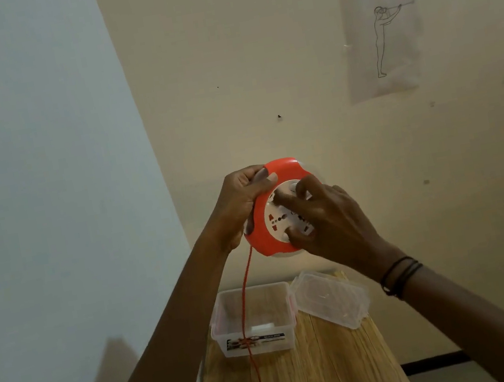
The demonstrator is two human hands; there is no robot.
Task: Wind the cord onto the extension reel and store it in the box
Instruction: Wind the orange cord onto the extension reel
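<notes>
Cord (247,308): nearest the camera, the loose red length is being left to loop across the wooden bench (324,372); its far end is being cut off by the bottom edge.
Reel (275,208): it is being held up in the air, well above the bench, probably so the cord is hanging free to feed in from below.
Left hand (242,199): it is being clamped round the reel's red rim, steadying the body.
Right hand (328,218): fingers are being pressed onto the white socket face, seemingly turning it; whether a winding knob is being pinched cannot be told, since the fingers are blurred.
Box (254,320): it is being kept open and ready on the bench, its lid (332,299) lying just beside it.
</notes>
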